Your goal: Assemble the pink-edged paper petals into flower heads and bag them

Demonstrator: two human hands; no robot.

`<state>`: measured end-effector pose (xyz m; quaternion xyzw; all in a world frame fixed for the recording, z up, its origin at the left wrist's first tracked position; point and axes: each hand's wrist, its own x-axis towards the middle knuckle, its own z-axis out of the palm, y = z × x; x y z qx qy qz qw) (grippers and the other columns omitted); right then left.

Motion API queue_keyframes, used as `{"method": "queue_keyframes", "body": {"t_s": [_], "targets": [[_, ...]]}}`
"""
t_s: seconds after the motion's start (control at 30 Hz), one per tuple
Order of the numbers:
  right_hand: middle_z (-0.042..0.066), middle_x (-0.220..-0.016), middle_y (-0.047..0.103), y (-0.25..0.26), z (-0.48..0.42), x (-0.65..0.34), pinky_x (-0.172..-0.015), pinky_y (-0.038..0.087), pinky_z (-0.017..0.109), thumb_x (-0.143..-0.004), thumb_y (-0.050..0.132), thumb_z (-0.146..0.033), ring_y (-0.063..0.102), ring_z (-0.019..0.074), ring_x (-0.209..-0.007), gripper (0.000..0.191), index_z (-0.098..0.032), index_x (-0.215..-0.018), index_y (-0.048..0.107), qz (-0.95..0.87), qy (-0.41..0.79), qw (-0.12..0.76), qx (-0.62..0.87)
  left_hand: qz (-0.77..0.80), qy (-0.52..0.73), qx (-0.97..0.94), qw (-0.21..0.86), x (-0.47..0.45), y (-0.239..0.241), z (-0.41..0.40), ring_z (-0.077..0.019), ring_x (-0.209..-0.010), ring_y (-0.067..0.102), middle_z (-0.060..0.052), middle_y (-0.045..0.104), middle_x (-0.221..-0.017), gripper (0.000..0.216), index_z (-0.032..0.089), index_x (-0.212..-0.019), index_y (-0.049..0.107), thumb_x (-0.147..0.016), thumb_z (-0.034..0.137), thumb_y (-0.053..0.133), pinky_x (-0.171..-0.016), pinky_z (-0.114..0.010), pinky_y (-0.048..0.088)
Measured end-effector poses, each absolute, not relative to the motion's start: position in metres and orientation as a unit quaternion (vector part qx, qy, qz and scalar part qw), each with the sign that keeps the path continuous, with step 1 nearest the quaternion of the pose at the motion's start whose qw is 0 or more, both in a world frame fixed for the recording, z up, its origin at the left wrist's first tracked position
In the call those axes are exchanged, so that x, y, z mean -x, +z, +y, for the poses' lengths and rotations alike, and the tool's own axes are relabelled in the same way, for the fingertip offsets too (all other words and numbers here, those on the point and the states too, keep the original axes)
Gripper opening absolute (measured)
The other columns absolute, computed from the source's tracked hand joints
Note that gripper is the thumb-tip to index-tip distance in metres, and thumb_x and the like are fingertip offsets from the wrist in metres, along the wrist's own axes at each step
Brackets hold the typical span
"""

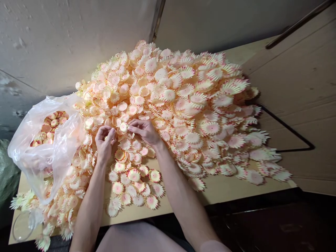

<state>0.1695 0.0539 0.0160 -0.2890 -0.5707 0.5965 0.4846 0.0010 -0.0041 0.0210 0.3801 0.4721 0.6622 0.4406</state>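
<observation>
A big heap of cream and pink artificial flower heads (183, 105) covers a wooden table (223, 190). My left hand (104, 141) is curled at the heap's near edge, its fingers pinched together on a small flower piece. My right hand (144, 131) lies just to the right of it, fingers bent and pinched on a flower head (123, 126) between the two hands. Loose flower heads (133, 182) lie scattered below my wrists. Both forearms reach in from the bottom of the view.
A clear plastic bag (49, 147) holding more flower heads, with yellow and red centres, stands open at the left. Cardboard sheets (296, 87) lean at the right, with a dark rod (299, 24) above. A grey wall rises behind. My knee shows below the table edge.
</observation>
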Motion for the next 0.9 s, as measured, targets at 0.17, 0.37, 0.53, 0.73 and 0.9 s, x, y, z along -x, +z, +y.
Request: {"method": "queue_keyframes", "body": {"t_s": [0.17, 0.37, 0.53, 0.73, 0.9], "targets": [[0.003, -0.084, 0.065, 0.0222, 0.049, -0.1695, -0.075, 0.045, 0.028, -0.075, 0.075, -0.033, 0.059, 0.0144, -0.081, 0.015, -0.018, -0.075, 0.075, -0.596, 0.609, 0.451, 0.267, 0.516, 0.579, -0.465, 0.427, -0.0014, 0.0189, -0.006, -0.0082, -0.062, 0.051, -0.002, 0.062, -0.076, 0.027, 0.016, -0.081, 0.068, -0.074, 0.041, 0.076, -0.051, -0.018, 0.04], [0.002, -0.084, 0.065, 0.022, 0.0487, -0.1702, -0.078, 0.045, 0.029, -0.075, 0.075, -0.034, 0.058, 0.0147, -0.082, 0.016, -0.018, -0.077, 0.073, -0.604, 0.633, 0.417, 0.245, 0.514, 0.544, -0.505, 0.43, -0.0025, 0.0244, -0.0065, -0.0086, -0.063, 0.05, -0.001, 0.062, -0.075, 0.027, 0.014, -0.077, 0.068, -0.076, 0.04, 0.074, -0.06, -0.02, 0.042], [0.001, -0.084, 0.064, 0.0196, 0.049, -0.1703, -0.077, 0.047, 0.029, -0.071, 0.078, -0.036, 0.058, 0.0147, -0.081, 0.021, -0.018, -0.08, 0.071, -0.586, 0.658, 0.402, 0.251, 0.517, 0.534, -0.521, 0.419, -0.0007, 0.0241, -0.0071, -0.0105, -0.068, 0.052, -0.002, 0.063, -0.076, 0.026, 0.014, -0.078, 0.068, -0.077, 0.04, 0.073, -0.065, -0.021, 0.043], [0.002, -0.082, 0.063, 0.0176, 0.0503, -0.1697, -0.071, 0.047, 0.027, -0.066, 0.082, -0.037, 0.057, 0.0136, -0.076, 0.025, -0.017, -0.078, 0.07, -0.602, 0.656, 0.381, 0.248, 0.516, 0.53, -0.512, 0.436, 0.0003, 0.0228, -0.0076, -0.0104, -0.066, 0.052, -0.003, 0.063, -0.077, 0.028, 0.014, -0.079, 0.069, -0.077, 0.042, 0.072, -0.062, -0.021, 0.042], [0.002, -0.084, 0.063, 0.018, 0.0506, -0.1716, -0.071, 0.047, 0.028, -0.069, 0.08, -0.038, 0.057, 0.0138, -0.076, 0.026, -0.017, -0.081, 0.071, -0.61, 0.66, 0.366, 0.241, 0.505, 0.537, -0.514, 0.439, -0.0006, 0.0252, -0.0075, -0.0108, -0.067, 0.053, -0.002, 0.062, -0.074, 0.025, 0.014, -0.075, 0.069, -0.075, 0.038, 0.075, -0.064, -0.021, 0.042]]}}
